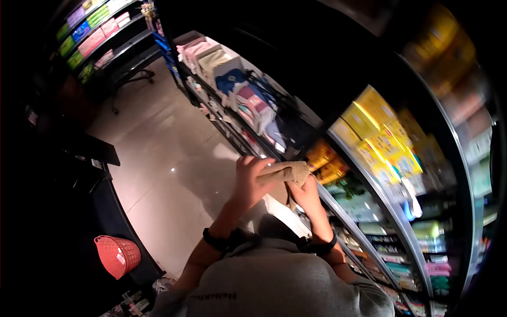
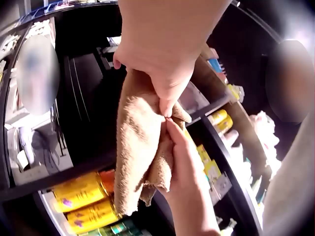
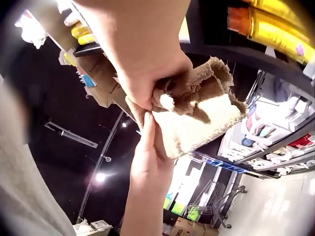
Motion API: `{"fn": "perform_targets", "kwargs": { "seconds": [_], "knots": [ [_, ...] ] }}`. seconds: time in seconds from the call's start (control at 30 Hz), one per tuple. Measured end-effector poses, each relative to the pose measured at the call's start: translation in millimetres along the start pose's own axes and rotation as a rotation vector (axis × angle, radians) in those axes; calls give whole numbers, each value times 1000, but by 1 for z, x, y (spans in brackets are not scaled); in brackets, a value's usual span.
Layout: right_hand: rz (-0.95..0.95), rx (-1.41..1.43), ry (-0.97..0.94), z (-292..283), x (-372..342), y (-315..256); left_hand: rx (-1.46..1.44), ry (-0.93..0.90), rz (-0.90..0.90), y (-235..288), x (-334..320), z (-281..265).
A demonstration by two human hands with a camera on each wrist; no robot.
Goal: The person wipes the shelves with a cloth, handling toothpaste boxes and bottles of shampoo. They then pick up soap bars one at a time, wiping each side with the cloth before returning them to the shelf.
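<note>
A tan, fuzzy towel (image 1: 288,171) is held up between both hands, in front of the chest. My left hand (image 1: 250,178) grips its left end in the head view. My right hand (image 1: 306,193) holds the other end, nearer the shelves. In the left wrist view the towel (image 2: 140,142) hangs in loose folds, and the thumbs of the left hand (image 2: 165,69) and right hand (image 2: 184,162) meet at its edge. The right wrist view shows the towel (image 3: 192,123) folded over, its rough edge bunched beside the right hand's curled fingers.
Shelves with yellow packages (image 1: 383,137) run along the right. Ahead, bins hold folded cloths (image 1: 253,103). A red basket (image 1: 119,257) stands at the lower left beside the pale tiled floor (image 1: 158,179). Colourful packs (image 1: 92,42) line a far shelf.
</note>
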State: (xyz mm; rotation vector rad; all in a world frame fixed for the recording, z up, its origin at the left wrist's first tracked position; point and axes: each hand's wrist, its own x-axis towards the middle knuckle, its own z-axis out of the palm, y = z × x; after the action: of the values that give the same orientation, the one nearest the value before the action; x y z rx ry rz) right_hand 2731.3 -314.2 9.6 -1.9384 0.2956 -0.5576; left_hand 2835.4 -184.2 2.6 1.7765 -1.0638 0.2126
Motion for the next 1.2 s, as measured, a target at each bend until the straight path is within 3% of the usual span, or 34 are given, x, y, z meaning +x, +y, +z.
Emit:
{"fn": "perform_targets", "kwargs": {
  "seconds": [0.1, 0.17, 0.2, 0.27, 0.33, 0.37, 0.4, 0.47, 0.5, 0.53, 0.63, 0.67, 0.77, 0.87, 0.93, 0.97, 1.07, 1.2],
  "knots": [
    [65, 101, -102, 41, 59, 3, 58, 60, -12, -67, 22, -31],
    [44, 159, -127, 71, 100, 15, -523, -90, -535, -100, 50, -52],
    [59, 225, -141, 87, 121, 23, -506, -71, -526, -122, 65, -58],
    [123, 286, -256, 113, 175, 33, -746, -81, -489, -166, 100, -71],
    [109, 290, -316, 149, 236, 45, -612, -256, -554, -205, 134, -102],
    [140, 203, -444, 164, 274, 29, -540, -194, -554, -225, 146, -120],
    [16, 352, -447, 191, 307, 12, -467, -144, -565, -246, 156, -140],
    [-62, 403, -670, 238, 371, -24, -456, 14, -587, -282, 172, -193],
    [107, 178, -804, 257, 399, -37, -464, 115, -609, -300, 176, -214],
    [110, 98, -897, 285, 428, -37, -462, 149, -619, -317, 182, -235],
    [99, 223, -1083, 379, 492, -30, -334, 340, -765, -376, 192, -287],
    [143, 143, -1178, 410, 515, -20, -341, 396, -723, -407, 193, -301],
    [9, 316, -1255, 501, 566, -18, -174, 469, -720, -490, 212, -353],
    [152, 397, -1099, 581, 631, -24, -95, 404, -621, -568, 267, -416],
    [300, 323, -944, 616, 676, -45, -230, 557, -527, -619, 310, -448],
    [240, 384, -843, 631, 701, -58, -412, 528, -522, -641, 334, -472],
    [113, 467, -624, 678, 776, -63, -1369, 508, -424, -721, 398, -516],
    [95, 675, -286, 776, 876, -51, -1453, 310, -483, -821, 456, -550]
  ]
}}
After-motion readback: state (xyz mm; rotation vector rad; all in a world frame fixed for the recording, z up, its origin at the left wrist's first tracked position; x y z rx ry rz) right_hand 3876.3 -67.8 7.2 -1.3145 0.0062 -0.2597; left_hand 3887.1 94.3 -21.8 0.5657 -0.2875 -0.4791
